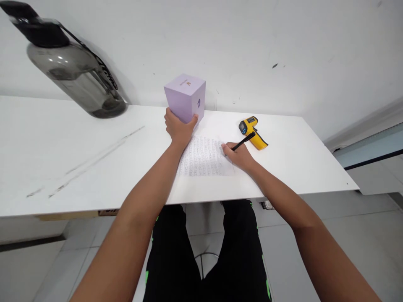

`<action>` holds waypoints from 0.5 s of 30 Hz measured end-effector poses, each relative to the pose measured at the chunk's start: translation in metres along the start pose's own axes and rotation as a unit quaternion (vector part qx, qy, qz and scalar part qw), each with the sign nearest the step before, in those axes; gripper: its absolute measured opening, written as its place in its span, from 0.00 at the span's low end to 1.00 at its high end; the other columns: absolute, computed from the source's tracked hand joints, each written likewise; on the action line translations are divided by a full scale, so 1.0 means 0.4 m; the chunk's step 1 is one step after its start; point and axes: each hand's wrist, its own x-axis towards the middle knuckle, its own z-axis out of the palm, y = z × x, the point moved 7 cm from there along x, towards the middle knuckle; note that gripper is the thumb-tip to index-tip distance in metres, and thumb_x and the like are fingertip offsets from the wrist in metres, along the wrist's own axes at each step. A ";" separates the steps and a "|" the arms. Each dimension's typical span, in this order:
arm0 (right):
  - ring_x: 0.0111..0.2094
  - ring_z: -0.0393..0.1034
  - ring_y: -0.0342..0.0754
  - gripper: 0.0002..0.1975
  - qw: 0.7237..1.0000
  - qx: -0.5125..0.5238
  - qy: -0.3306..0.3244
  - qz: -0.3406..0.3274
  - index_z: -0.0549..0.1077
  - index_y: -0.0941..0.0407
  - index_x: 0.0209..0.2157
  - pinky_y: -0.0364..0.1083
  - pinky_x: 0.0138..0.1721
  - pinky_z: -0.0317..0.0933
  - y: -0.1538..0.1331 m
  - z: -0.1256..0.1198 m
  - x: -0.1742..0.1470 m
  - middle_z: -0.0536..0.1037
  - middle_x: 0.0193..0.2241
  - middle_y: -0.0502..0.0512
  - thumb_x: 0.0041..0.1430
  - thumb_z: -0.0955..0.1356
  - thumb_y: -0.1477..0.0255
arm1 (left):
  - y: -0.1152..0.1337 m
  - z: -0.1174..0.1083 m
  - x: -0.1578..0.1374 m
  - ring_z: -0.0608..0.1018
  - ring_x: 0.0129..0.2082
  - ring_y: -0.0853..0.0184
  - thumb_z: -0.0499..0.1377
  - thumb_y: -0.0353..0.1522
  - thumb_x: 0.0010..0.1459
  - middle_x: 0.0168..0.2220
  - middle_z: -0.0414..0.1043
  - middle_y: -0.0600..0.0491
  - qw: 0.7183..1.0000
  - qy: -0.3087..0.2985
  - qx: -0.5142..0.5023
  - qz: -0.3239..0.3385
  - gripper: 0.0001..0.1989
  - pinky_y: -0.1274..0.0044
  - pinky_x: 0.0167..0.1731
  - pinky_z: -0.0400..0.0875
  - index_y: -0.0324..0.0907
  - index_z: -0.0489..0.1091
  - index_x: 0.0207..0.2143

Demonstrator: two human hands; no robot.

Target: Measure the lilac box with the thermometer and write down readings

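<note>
A lilac box (182, 102) stands on the white table near the wall, and my left hand (180, 128) grips its lower part with thumb and fingers on either side. My right hand (238, 156) is closed around a black pen (244, 141), its tip down at the right side of a sheet of paper (203, 157). Rows of dense handwriting cover the sheet, which lies flat between my forearms. Just beyond my right hand lies a yellow infrared thermometer (258, 141) with a dark display.
A large grey see-through water bottle (78, 79) with a black lid stands at the back left, partly filled. The white table (94, 151) meets the wall at the back. My legs in black trousers (204, 260) are under its front edge.
</note>
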 end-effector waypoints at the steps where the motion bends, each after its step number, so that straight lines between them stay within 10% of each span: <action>1: 0.27 0.56 0.45 0.27 1.000 -0.007 0.000 0.003 0.57 0.50 0.22 0.49 0.33 0.52 0.000 0.001 -0.001 0.60 0.21 0.47 0.66 0.67 0.48 | 0.002 0.000 -0.002 0.64 0.82 0.39 0.77 0.43 0.56 0.77 0.64 0.36 1.000 -0.002 0.004 -0.001 0.51 0.48 0.81 0.60 0.50 0.56 0.75; 15: 0.27 0.53 0.44 0.25 1.000 -0.007 0.013 0.003 0.54 0.50 0.21 0.49 0.33 0.48 0.005 0.000 0.002 0.56 0.20 0.45 0.68 0.67 0.57 | 0.010 -0.004 -0.005 0.66 0.81 0.42 0.77 0.42 0.58 0.76 0.64 0.36 1.000 -0.009 0.013 -0.005 0.51 0.50 0.81 0.62 0.47 0.56 0.76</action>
